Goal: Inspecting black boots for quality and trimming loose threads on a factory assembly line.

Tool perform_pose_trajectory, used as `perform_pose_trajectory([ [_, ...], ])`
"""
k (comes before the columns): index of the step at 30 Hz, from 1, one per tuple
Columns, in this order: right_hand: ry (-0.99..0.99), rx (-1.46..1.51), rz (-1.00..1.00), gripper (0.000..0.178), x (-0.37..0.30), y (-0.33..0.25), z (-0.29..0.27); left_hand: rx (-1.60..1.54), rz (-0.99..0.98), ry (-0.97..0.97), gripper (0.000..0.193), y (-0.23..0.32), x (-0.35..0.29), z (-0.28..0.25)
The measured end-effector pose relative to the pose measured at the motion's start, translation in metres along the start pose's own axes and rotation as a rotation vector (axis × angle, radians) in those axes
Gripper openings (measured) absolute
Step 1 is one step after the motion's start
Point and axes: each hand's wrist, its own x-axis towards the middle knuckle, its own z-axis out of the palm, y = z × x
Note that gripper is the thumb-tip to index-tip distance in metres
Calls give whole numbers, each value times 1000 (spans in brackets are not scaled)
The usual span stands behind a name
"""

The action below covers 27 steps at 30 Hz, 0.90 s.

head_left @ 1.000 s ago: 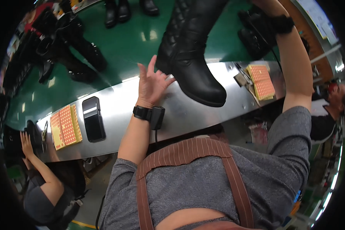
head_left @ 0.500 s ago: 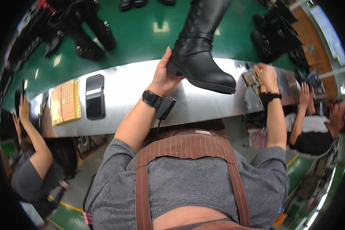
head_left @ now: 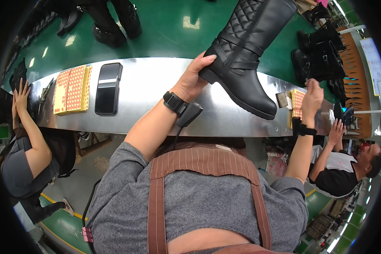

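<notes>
My left hand (head_left: 191, 80) is closed round the heel of a tall black boot (head_left: 245, 72). The boot has a quilted shaft, straps at the ankle and a low heel. It is tilted, toe down to the right, above the metal bench. Near the bench's right part my right hand (head_left: 312, 101) is raised with its fingers bent together. Whatever they pinch, if anything, is too small to make out. Just left of that hand lie a yellow stack with red round marks (head_left: 297, 103), partly hidden, and a small greyish block (head_left: 282, 100).
The shiny metal bench (head_left: 148, 101) bears a black phone (head_left: 108, 89) and another yellow stack with red marks (head_left: 74, 90) on the left. Several black boots (head_left: 319, 61) stand beyond the bench. A co-worker (head_left: 343, 163) is at right, another (head_left: 27, 148) at left.
The boot has tilted and shifted right with my left hand. My right hand has lifted off the spot by the right yellow stack, which shows more now. The whole view has turned slightly.
</notes>
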Motion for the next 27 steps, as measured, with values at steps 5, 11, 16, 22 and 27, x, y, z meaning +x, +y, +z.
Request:
perform_pose_trajectory([
  [5, -218, 784, 157, 20, 33, -117, -67, 372, 254, -12, 51, -9, 4, 0],
  [11, -341, 548, -204, 25, 35, -207, -51, 528, 338, 24, 53, -10, 5, 0],
  [16, -368, 498, -189, 27, 34, -223, -37, 584, 356, 34, 49, -12, 5, -1],
  [22, -301, 421, -255, 26, 34, -229, -25, 597, 426, 35, 56, -14, 7, -3],
  [27, -231, 388, -298, 25, 33, -226, -20, 601, 426, 47, 56, -15, 7, -2],
])
